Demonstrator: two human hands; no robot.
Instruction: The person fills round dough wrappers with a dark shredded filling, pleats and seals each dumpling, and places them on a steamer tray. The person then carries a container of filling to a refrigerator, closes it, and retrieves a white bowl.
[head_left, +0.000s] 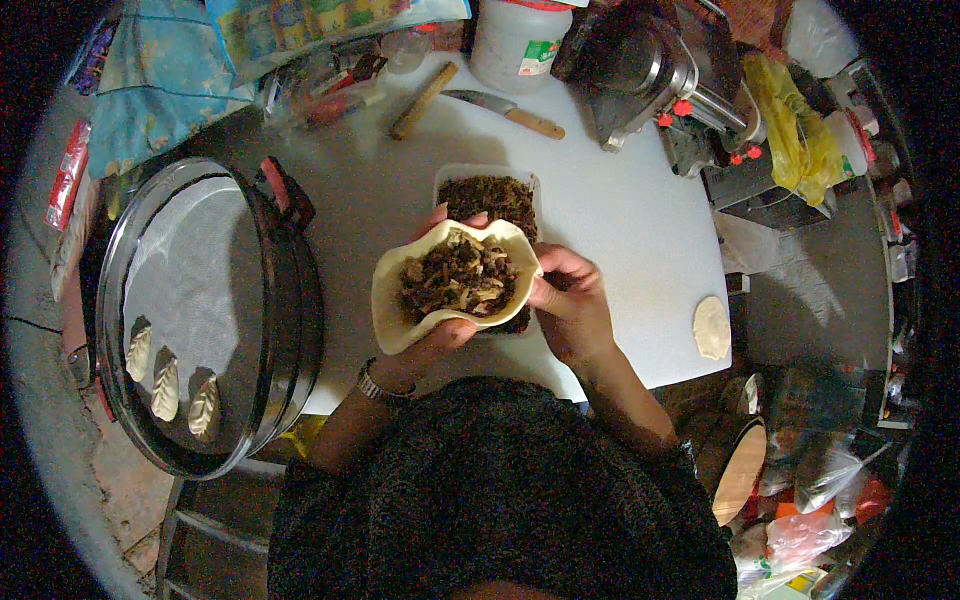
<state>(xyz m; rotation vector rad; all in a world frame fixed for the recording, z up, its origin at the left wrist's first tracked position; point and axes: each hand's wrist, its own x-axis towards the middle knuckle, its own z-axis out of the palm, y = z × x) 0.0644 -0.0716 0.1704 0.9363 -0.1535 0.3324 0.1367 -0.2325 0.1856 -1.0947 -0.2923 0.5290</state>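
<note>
A round dough wrapper (390, 300) with a wavy rim is cupped in my left hand (435, 341), thumb at the near side and fingertips showing at the far side. Chopped dark filling with pale shreds (461, 274) lies in its hollow. My right hand (574, 300) pinches the wrapper's right edge between thumb and fingers, where a small fold shows. Beneath the wrapper, a clear rectangular container (538, 184) of dark chopped filling (487, 191) stands on the white board, partly hidden by the dough and my hands.
At left stands a steamer pot (259, 315) with several pleated dumplings (165, 390) on its lined tray. A rolling pin (424, 101), a knife (510, 112) and a white tub (517, 49) sit at the back. A metal pasta machine (675, 97) stands back right; a flat dough round (711, 328) lies at the right edge.
</note>
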